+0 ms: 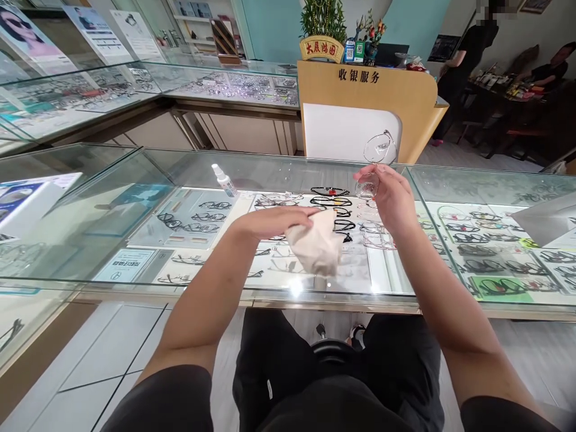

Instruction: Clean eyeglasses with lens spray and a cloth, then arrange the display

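White and blue, a display box (31,201) is set on the glass counter (333,302), well to the left of the 2 grips. Nearer to the left grip, on its left side, rows of frames are laid out on a grey panel (180,203). Beyond that grip, and slightly left of it, a white spray bottle (224,181) is stood.

By the left hand (279,223), a cream cloth (317,246) is held: its upper edge is pinched by the fingers, and the rest is draped below and to the right of them. Whether the glass is touched by the cloth cannot be told.

Between the 2 grips, 5 dark frames (330,201) are lined up in a column, partly hidden by the cloth.

By the right hand (392,193), thin-rimmed glasses (379,150) are held on end, clamped between thumb and fingertips. 1 lens is raised above this grip and 1 is placed below and left of the fingertips; the cloth is kept apart from both.

Well to the right of the right grip, a folded white card (546,219) is stood.
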A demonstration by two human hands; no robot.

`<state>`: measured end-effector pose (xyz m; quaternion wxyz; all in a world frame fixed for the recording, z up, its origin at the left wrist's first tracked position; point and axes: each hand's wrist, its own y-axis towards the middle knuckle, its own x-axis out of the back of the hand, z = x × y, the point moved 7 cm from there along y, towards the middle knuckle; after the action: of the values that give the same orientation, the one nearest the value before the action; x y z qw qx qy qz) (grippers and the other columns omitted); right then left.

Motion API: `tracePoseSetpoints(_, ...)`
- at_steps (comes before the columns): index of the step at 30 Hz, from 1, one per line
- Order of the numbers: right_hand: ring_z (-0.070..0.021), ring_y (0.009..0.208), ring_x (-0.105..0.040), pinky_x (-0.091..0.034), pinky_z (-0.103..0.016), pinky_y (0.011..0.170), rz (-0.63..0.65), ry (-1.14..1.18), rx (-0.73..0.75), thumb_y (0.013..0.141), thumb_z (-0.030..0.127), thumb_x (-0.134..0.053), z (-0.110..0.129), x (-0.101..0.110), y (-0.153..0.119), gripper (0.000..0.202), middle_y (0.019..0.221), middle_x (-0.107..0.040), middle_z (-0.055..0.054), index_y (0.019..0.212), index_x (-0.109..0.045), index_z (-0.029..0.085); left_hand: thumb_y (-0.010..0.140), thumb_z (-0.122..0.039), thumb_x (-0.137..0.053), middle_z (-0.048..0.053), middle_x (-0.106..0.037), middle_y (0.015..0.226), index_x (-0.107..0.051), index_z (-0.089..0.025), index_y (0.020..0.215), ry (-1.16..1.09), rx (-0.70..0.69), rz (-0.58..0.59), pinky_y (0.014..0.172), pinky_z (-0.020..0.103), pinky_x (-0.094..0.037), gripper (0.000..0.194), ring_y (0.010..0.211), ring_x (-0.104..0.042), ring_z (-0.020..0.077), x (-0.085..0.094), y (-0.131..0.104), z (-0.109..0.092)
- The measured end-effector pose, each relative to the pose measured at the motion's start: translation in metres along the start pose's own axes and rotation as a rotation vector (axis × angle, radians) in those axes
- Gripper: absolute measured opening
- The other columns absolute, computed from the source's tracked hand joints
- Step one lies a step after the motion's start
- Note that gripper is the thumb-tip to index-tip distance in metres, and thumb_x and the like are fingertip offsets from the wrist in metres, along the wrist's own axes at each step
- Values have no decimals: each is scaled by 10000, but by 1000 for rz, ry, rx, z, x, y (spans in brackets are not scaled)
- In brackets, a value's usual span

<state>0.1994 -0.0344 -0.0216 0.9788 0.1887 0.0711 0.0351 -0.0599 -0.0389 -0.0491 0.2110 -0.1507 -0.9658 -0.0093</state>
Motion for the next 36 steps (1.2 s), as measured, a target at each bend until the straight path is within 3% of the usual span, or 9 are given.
tracePoseSetpoints(3,-245,1007,-726,-561,-392,884,8,1,8,975,675,-739,5,0,-1,396,1038,-808,-59,945,-794,285,692,-384,-791,97,-792,928,-792,-210,924,-378,150,195,681,353,-606,290,901,-782,312,-14,5,2)
tracePoseSetpoints(6,-253,1025,-729,-567,-400,914,26,21,17,976,629,-755,8,-3,-5,350,1036,-810,-55,939,-807,285,834,-389,-769,123,-800,1013,-778,-172,1030,-620,88,37,738,372,-647,292,981,-789,306,-3,13,-3)
tracePoseSetpoints(10,-256,1040,-730,-567,-413,977,96,41,22,1000,583,-744,4,-15,-12,310,1050,-812,-44,921,-817,292,980,-400,-722,130,-795,1279,-719,-196,1153,-761,-46,-119,914,438,-687,268,1215,-764,312,2,19,-6)
tracePoseSetpoints(16,-261,1059,-699,-537,-414,1012,210,-22,-35,1021,610,-715,-7,-36,-21,351,1035,-805,-38,931,-829,290,1026,-467,-703,108,-753,1423,-682,-228,1204,-800,-198,-115,1104,468,-646,299,1376,-709,301,-20,15,-17)
tracePoseSetpoints(21,-243,1005,-668,-526,-383,947,285,-13,-59,1030,601,-717,-12,-45,-24,350,1028,-796,-37,949,-847,285,1031,-466,-647,117,-789,1271,-722,-210,1103,-828,-256,-31,1015,478,-663,277,1262,-743,315,-31,14,-20)
tracePoseSetpoints(23,-238,1006,-665,-520,-373,939,307,-4,-66,1046,577,-698,-14,-46,-25,345,1033,-798,-38,962,-845,276,953,-420,-774,94,-796,1230,-752,-222,1095,-844,-299,-35,971,437,-661,244,1190,-754,290,-30,17,-18)
tracePoseSetpoints(27,-223,1017,-667,-497,-359,982,347,12,-91,1071,521,-673,-16,-49,-27,327,1049,-806,-39,993,-837,249,729,-321,-1023,50,-800,1254,-779,-267,1178,-827,-386,-75,936,370,-635,514,1111,-755,237,-29,22,-14)
tracePoseSetpoints(31,-222,1026,-663,-500,-361,1013,397,-8,-116,1068,549,-671,-18,-56,-32,358,1036,-804,-43,986,-836,242,782,-446,-1026,49,-807,1168,-749,-264,1162,-814,-443,-59,862,349,-614,504,992,-752,199,-34,21,-17)
tracePoseSetpoints(36,-226,1007,-666,-508,-365,1002,439,-8,-109,1048,589,-702,-18,-62,-35,389,1003,-796,-50,939,-836,241,704,-460,-1077,0,-769,963,-716,-246,1123,-817,-440,-51,800,316,-594,593,801,-710,144,-40,19,-19)
